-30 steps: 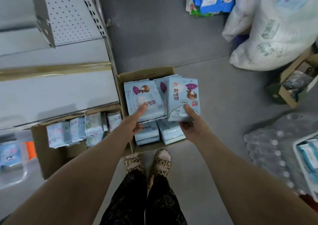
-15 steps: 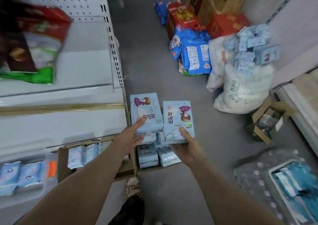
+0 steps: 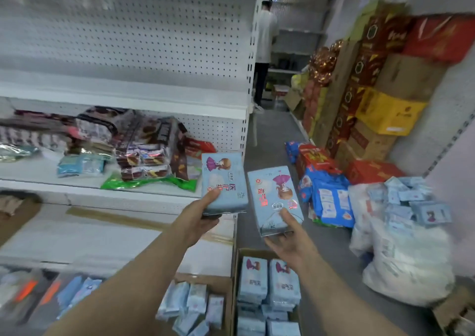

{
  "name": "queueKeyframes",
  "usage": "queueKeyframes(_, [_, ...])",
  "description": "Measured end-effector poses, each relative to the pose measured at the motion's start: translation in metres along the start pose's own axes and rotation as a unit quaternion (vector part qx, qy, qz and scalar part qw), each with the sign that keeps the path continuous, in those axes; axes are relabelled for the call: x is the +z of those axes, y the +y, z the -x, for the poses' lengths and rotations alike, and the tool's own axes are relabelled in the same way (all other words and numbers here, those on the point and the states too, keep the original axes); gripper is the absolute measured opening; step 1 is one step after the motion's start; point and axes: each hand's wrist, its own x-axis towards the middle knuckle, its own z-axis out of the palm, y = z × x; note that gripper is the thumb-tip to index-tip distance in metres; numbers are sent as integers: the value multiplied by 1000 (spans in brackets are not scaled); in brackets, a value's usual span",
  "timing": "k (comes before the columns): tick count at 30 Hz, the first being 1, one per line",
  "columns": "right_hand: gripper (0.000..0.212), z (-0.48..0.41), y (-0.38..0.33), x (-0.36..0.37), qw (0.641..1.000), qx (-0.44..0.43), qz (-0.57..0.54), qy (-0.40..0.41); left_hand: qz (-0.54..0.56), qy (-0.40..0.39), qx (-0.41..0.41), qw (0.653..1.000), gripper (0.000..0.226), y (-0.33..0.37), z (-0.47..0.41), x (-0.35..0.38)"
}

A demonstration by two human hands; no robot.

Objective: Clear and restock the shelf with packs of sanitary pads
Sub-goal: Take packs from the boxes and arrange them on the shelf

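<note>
Now: left pack [image 3: 223, 181] and right pack [image 3: 274, 197] raised, long axes near upright, printed faces to the camera, the right one's top leaning left.
Nearest, an open carton [image 3: 253, 253] holds more such packs (same blue print). Snack bags [image 3: 144, 148] crowd the shelf [image 3: 128, 200] just behind the left pack; stacked boxes [image 3: 372, 96] line the far right wall. The left hand [image 3: 199, 220] closes its grip on the left pack's lower end, thumb across the face; the right hand [image 3: 293, 245] pinches the right pack's bottom likewise.
</note>
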Motion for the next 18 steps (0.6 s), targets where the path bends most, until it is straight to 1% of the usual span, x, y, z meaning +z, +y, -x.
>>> queueKeyframes(2, [24, 20, -2, 42, 999, -11, 12, -32, 9, 10, 38, 999, 35, 36, 30, -17])
queueKeyframes(3, [29, 28, 0, 63, 999, -17, 19, -46, 13, 17, 58, 998, 36, 53, 44, -27])
queueKeyframes(4, [43, 36, 2, 86, 997, -27, 33, -62, 19, 24, 76, 997, 38, 69, 57, -38])
queueKeyframes(6, [82, 51, 9, 130, 994, -39, 50, -90, 35, 41, 115, 992, 49, 100, 81, -62])
queueKeyframes(7, [87, 58, 14, 152, 992, -43, 55, -101, 42, 47, 134, 989, 59, 114, 93, -77])
queueKeyframes(8, [80, 63, 21, 174, 991, -47, 63, -108, 46, 50, 150, 986, 67, 127, 104, -92])
queueKeyframes(9, [69, 66, 29, 196, 990, -48, 68, -113, 49, 54, 165, 984, 72, 139, 114, -110])
queueKeyframes(10, [59, 69, 39, 217, 989, -47, 71, -121, 50, 61, 178, 981, 71, 151, 124, -128])
queueKeyframes(11, [52, 72, 50, 238, 988, -43, 72, -132, 49, 67, 190, 978, 65, 162, 132, -147])
queueKeyframes(13, [47, 74, 75, 282, 984, -35, 73, -156, 49, 81, 211, 973, 54, 184, 144, -186])
queueKeyframes(16, [51, 81, 118, 350, 981, -33, 79, -175, 48, 100, 235, 966, 43, 218, 163, -247])
queueKeyframes(18, [42, 85, 151, 393, 978, -38, 79, -187, 46, 108, 247, 962, 43, 241, 174, -290])
